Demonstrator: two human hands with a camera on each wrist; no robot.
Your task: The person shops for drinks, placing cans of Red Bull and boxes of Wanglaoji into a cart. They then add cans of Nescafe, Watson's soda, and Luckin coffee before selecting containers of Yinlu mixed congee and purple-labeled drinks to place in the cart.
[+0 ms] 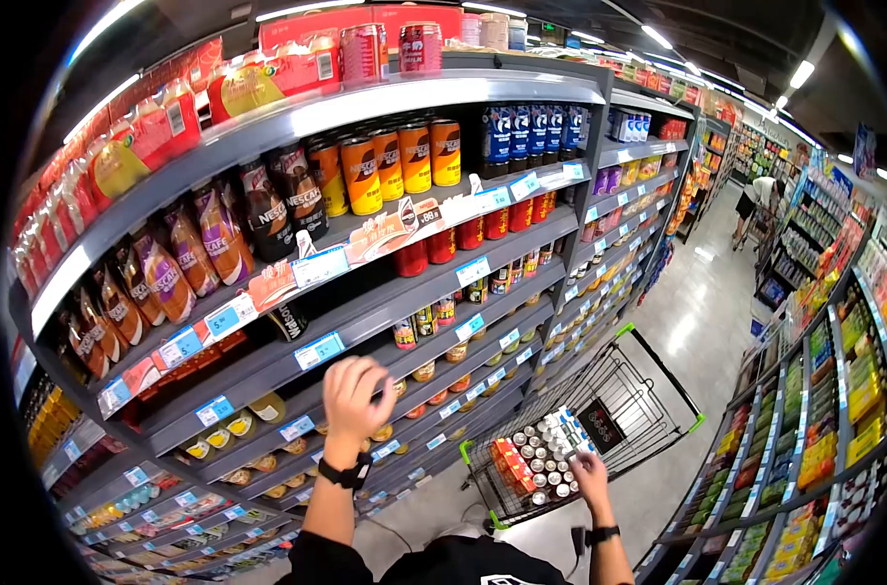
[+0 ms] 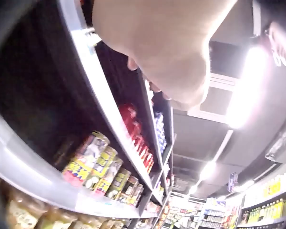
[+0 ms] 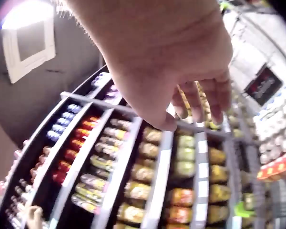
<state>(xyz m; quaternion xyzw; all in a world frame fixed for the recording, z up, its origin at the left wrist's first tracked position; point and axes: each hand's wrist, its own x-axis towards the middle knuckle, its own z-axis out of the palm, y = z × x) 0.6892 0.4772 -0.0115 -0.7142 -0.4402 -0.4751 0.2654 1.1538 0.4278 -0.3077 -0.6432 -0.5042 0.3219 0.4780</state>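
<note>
Alongside the shelves (image 1: 416, 300), left hand (image 1: 357, 398) (right hand (image 1: 590, 476) too) curls loosely.

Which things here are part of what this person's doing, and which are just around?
Seemingly part of it: left hand, right hand, cart, cart's cans, red pack.

Just around: orange cans, blue cans, milk can.

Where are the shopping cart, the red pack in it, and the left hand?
Shopping cart (image 1: 697, 423): head view, green corner of its rim.
Red pack (image 1: 512, 467): head view, its visible side.
Left hand (image 1: 352, 404): head view, middle of the hand.
</note>
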